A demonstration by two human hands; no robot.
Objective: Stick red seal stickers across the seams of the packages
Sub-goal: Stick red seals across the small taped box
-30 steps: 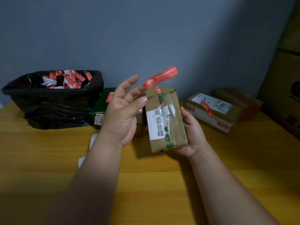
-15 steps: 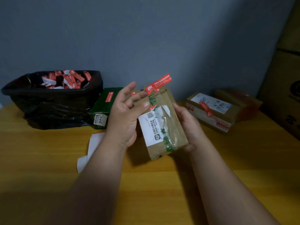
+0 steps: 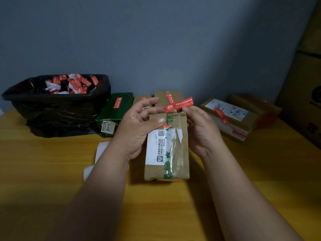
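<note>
A brown cardboard package (image 3: 180, 153) with a white label and green tape lies lengthwise on the yellow table (image 3: 52, 171), near end down. My left hand (image 3: 137, 131) rests its thumb on the package's upper left and its fingertips pinch the left end of a red seal sticker (image 3: 179, 104). The sticker hangs just above the package's far end, tilted up to the right. My right hand (image 3: 201, 133) grips the package's right side, with a fingertip touching the sticker from below.
A bin lined with a black bag (image 3: 57, 110) full of red and white sticker scraps stands at back left. A green box (image 3: 114, 112) and brown boxes (image 3: 169, 96) with red seals stand behind. Sealed packages (image 3: 225, 119) lie right. White backing paper (image 3: 101, 152) lies under my left forearm.
The package has come down and turned straight, its near end now on the table. The sticker has dropped to the package's far end, and my right hand has slid up to it.
</note>
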